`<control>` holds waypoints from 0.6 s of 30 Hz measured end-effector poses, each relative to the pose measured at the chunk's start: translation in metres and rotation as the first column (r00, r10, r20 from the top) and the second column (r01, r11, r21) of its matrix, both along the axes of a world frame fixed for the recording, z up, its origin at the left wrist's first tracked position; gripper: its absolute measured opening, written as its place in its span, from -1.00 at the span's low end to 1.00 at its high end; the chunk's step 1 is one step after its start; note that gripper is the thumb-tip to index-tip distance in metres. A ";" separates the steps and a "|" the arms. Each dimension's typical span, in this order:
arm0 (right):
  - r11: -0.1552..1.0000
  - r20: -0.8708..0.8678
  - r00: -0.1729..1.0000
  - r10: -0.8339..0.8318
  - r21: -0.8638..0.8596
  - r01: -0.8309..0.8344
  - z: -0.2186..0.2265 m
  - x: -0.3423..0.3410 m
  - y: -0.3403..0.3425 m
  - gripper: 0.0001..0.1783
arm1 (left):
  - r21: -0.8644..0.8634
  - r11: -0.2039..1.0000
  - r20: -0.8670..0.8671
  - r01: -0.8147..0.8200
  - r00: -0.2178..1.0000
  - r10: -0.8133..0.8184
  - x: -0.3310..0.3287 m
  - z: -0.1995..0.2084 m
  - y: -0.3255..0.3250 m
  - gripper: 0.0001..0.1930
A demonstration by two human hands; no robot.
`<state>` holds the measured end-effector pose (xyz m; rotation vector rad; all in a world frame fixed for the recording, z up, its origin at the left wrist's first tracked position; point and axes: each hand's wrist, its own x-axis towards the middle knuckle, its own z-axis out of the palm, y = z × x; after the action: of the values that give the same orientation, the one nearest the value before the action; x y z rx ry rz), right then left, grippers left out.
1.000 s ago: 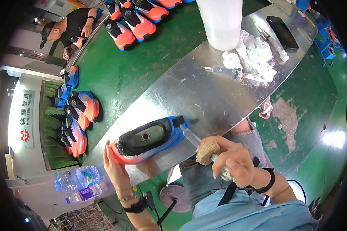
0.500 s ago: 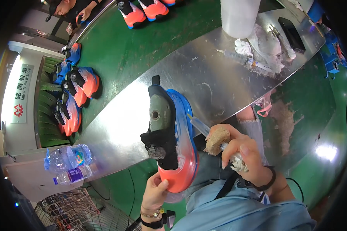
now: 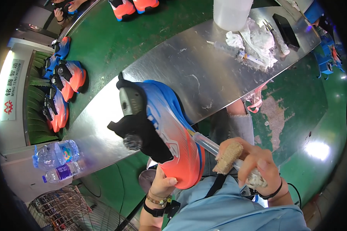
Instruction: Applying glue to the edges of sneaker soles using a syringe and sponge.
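Observation:
My left hand [image 3: 164, 184] grips the orange toe end of a blue and orange shoe [image 3: 166, 131] that sits on a black last. The shoe is held on its side above the near edge of the steel table [image 3: 189, 73]. My right hand [image 3: 256, 163] holds a clear syringe [image 3: 206, 142] whose tip touches the shoe's sole edge. A tan wad of rough material [image 3: 227, 157] is pinched in the same hand.
A green conveyor belt [image 3: 112, 42] carries several blue and orange shoes [image 3: 61, 92]. On the table lie a translucent tub [image 3: 231, 13], crumpled white rags [image 3: 258, 38], another syringe [image 3: 239, 54] and a black phone [image 3: 285, 29]. Two water bottles [image 3: 56, 154] stand lower left. Another person's hands [image 3: 63, 11] work at top left.
My left hand has lifted the shoe off the table, turned it upright and then brought it closer. The syringe in my right hand now meets its sole edge.

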<state>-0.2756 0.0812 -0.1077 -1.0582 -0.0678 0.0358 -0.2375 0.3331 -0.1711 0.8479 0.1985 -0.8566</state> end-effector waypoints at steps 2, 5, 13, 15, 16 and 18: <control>1.000 0.023 1.000 0.018 0.001 -0.018 -0.001 -0.004 -0.004 -0.52 | -0.116 0.993 -0.059 -0.025 0.998 0.018 0.000 -0.010 -0.008 -0.37; 0.993 0.013 0.996 -0.091 0.075 0.090 0.016 -0.022 -0.008 -0.56 | -0.408 0.913 -0.166 0.005 0.983 -0.080 0.003 -0.029 -0.029 -0.29; 0.962 0.121 0.955 -0.272 0.008 0.273 0.024 -0.033 -0.014 -0.52 | -0.435 0.900 -0.182 0.016 0.978 -0.105 0.033 -0.021 -0.101 -0.07; 0.960 0.123 0.956 -0.265 -0.061 0.274 0.031 -0.036 -0.021 -0.54 | -0.455 0.890 -0.149 0.020 0.984 -0.098 0.039 -0.014 -0.116 -0.05; 0.959 0.120 0.956 -0.268 -0.060 0.277 0.030 -0.036 -0.022 -0.54 | -0.453 0.891 -0.152 0.021 0.983 -0.100 0.041 -0.014 -0.122 -0.05; 0.945 0.122 0.937 -0.327 0.024 0.326 0.027 -0.036 -0.023 -0.57 | -0.438 0.898 -0.150 -0.030 0.988 -0.041 0.045 -0.015 -0.129 -0.04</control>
<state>-0.3113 0.0582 -0.0808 -1.0561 -0.0041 -0.3326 -0.1930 0.2040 -0.1859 0.3567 0.1305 -0.9282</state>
